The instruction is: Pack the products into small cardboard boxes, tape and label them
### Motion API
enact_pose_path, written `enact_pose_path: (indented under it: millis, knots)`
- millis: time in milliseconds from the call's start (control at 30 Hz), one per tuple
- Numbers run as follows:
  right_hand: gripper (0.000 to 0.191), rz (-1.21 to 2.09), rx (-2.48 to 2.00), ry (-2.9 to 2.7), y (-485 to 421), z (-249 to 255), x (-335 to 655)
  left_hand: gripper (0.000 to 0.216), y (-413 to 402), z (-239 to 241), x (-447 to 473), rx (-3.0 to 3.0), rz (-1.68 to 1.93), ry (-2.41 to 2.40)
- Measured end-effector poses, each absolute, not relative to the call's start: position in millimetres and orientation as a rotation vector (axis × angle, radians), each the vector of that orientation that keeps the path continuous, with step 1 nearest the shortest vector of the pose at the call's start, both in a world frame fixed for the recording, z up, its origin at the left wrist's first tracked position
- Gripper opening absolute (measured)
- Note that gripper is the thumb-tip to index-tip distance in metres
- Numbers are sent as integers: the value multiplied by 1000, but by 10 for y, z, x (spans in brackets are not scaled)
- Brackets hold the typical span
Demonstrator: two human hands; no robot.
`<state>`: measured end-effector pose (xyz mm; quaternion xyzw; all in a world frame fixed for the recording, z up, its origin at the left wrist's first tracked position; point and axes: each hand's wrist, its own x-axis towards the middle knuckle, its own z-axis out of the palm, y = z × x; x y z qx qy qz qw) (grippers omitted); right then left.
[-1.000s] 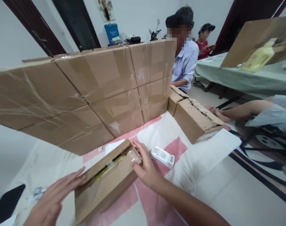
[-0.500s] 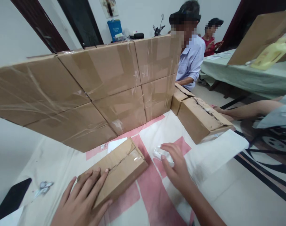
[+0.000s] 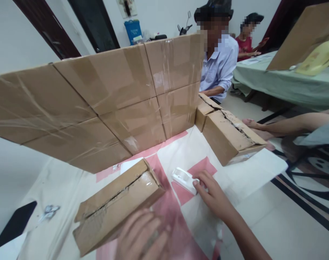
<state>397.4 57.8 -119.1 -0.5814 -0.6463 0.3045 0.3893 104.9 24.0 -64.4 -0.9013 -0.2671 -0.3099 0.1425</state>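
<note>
My right hand (image 3: 213, 196) pinches the near end of a small white plastic case (image 3: 182, 178) between thumb and fingers. The case has a hollowed upper side and lies low over the red-and-white cloth (image 3: 164, 213). My left hand (image 3: 144, 234) is smeared by motion at the bottom middle, close to the near side of a long cardboard box (image 3: 112, 202). I cannot make out whether its fingers hold anything. The box lies at a slant, with a ragged slit along its top and its near end partly parted. A white sheet of paper (image 3: 129, 165) shows behind the box.
A tall wall of taped cardboard boxes (image 3: 121, 97) stands across the back. More boxes (image 3: 226, 133) line the right edge. Beyond sit a person in a light shirt (image 3: 218, 68) and another in red (image 3: 244, 47). A black flat object (image 3: 15, 224) lies at left.
My left hand has lifted off the cardboard box and moved right, toward me. My right hand has shifted to the near end of the white case, uncovering more of it.
</note>
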Motion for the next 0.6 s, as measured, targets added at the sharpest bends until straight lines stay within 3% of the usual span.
enact_pose_path:
  millis: [133,300,500,600]
  knots:
    - [33,793,-1523,-1608,702,-1178,3949,41,395,-1101,1809,-2770,-1001,-952]
    - [35,887,-1540,-1664,867,-1145,3928,93,723,-1518,2207,-2776,-981,-1315]
    - [26,935,-1573,-1671,987,-1185,3969,72,811,-1724,2166,-2725,-1077,-1470]
    - [30,891,-1529,-1684,974,-1148,3996,73,817,-1706,2177,-2727,-1106,-1450]
